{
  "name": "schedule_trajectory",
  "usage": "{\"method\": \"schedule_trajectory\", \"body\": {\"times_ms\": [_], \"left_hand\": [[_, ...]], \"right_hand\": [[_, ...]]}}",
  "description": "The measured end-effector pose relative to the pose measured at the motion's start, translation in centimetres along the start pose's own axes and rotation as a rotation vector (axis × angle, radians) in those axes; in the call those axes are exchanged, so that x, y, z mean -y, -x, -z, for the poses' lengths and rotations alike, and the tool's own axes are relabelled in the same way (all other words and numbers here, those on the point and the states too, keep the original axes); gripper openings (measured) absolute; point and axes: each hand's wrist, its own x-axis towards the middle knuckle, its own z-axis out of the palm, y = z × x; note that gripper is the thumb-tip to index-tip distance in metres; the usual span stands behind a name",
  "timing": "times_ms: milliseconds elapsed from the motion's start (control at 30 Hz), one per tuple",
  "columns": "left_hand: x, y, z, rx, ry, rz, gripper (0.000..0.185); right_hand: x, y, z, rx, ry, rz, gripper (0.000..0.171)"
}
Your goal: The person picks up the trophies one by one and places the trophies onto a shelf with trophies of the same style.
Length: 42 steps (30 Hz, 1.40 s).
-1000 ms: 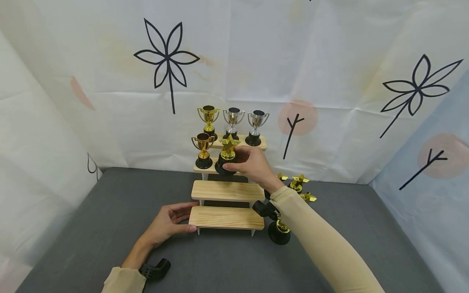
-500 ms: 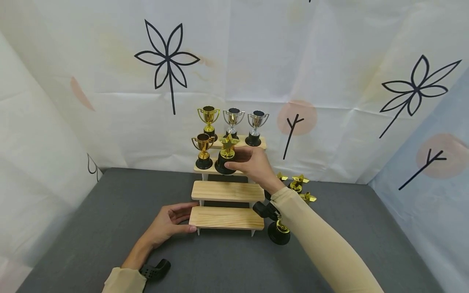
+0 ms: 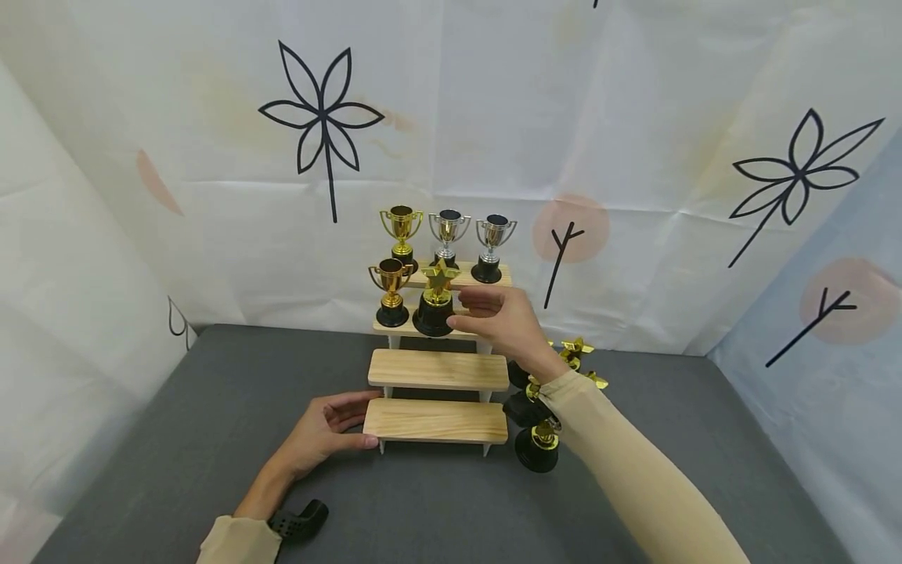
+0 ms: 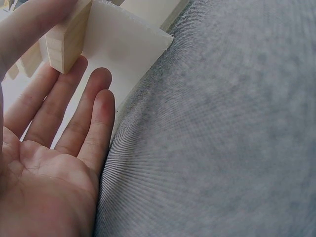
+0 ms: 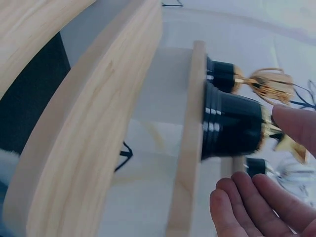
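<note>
Star trophy (image 3: 437,301) on its black base stood on the second shelf from the top of the wooden stand (image 3: 437,368), just right of the gold cup (image 3: 391,291). Nearest us, our left hand (image 3: 320,435) lay on the grey surface (image 3: 211,423) with straight, relaxed fingers against the left end of the lowest shelf (image 3: 434,419), the thumb over its top edge; it gripped nothing, only steadied the stand. We judged that this bracing mattered: the stand looked light, so a nudge higher up could rock the cups. Just right of the stand, several more star trophies (image 3: 557,392) lay or stood in a cluster on the surface, partly hidden by our right sleeve. Farther in, our right hand (image 3: 503,321) hovered just beside the star trophy with fingers loosely parted and a clear gap between fingertips and base, so it held nothing. To do this step well, we judged the hand should draw back sideways and level, without brushing the star or the shelf above. On the top shelf stood a gold cup (image 3: 402,233) and two silver cups (image 3: 470,239), upright in a row, with the patterned backdrop (image 3: 634,117) behind.
</note>
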Motion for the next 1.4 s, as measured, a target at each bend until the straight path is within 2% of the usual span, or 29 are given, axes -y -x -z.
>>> {"method": "schedule_trajectory", "body": {"times_ms": [333, 500, 833, 1033, 1200, 1400], "left_hand": [[0.1, 0.0, 0.0, 0.004, 0.005, 0.001, 0.072], [0.1, 0.0, 0.0, 0.001, 0.0, -0.001, 0.072], [0.3, -0.1, 0.0, -0.003, -0.01, -0.005, 0.072], [0.2, -0.1, -0.1, -0.005, -0.006, -0.003, 0.072], [0.1, -0.1, -0.1, -0.009, -0.01, -0.001, 0.072], [0.1, -0.1, -0.1, 0.0, -0.01, -0.006, 0.071]], "right_hand": [[-0.3, 4.9, 3.3, -0.005, -0.087, 0.046, 0.054], [-1.5, 7.8, 4.9, -0.025, -0.101, 0.033, 0.053], [-5.0, 12.7, 6.9, -0.083, -0.098, 0.095, 0.047], [-6.3, 14.1, 7.6, -0.088, -0.081, 0.078, 0.044], [-7.0, 14.4, 8.0, -0.043, -0.046, 0.065, 0.045], [-8.4, 14.5, 8.6, 0.01, -0.078, 0.035, 0.047]]}}
